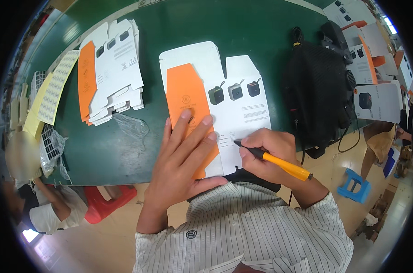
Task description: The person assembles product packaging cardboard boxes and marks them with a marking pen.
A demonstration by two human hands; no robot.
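A flattened white and orange carton (256,101) lies in front of me on the green table, printed with three small speakers. My left hand (181,154) rests flat across its orange panel, fingers spread, thumb at the near edge. In my right hand (270,152) is a marker pen (286,166) with an orange-yellow barrel and black front part. Its tip touches or hovers just over a column of small printed boxes on the white panel; I cannot tell which.
A stack of flat cartons (117,68) lies left on the table (179,22), near a crumpled plastic bag (131,127) and yellow label sheets (56,91). To the right sit a black bag (313,86) and folded boxes (377,102). Red (108,204) and blue stools (354,185) stand below; another person (51,204) sits left.
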